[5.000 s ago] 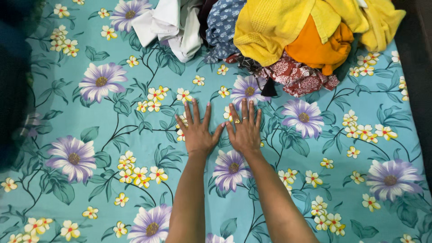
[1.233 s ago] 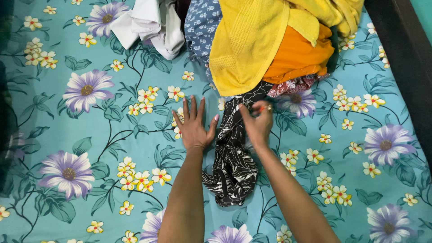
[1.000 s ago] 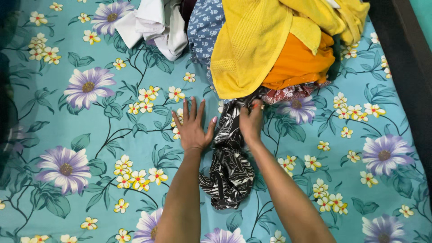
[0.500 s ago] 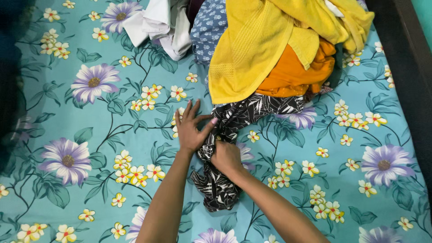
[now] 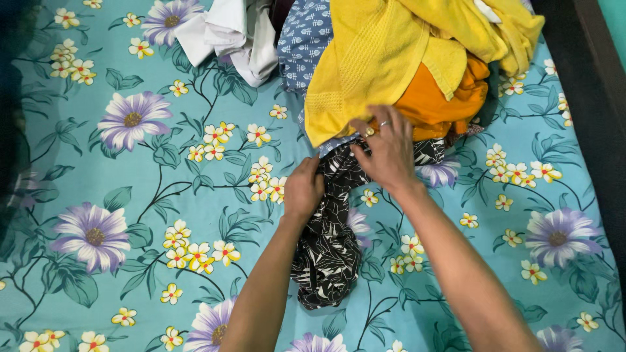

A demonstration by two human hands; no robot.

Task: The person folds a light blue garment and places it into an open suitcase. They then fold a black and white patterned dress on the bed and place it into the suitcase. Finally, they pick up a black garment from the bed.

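Observation:
A black cloth with a white leaf print (image 5: 332,234) lies stretched on the teal flowered bedsheet (image 5: 163,189), its far end running under a pile of clothes. My left hand (image 5: 304,188) is closed on the cloth's left edge near the middle. My right hand (image 5: 387,151), with rings on two fingers, presses on the cloth's upper part, right at the foot of the pile where a yellow towel (image 5: 365,65) hangs over an orange garment (image 5: 437,107).
The clothes pile at the top also holds a white garment (image 5: 231,32) and a blue patterned cloth (image 5: 303,42). A dark bed frame edge (image 5: 587,85) runs down the right side. A dark shape (image 5: 13,117) borders the left.
Five seconds ago both hands lay flat on the bare sheet. Since then the black printed cloth has been drawn out of the pile; my left hand closed on it and my right moved up to the pile.

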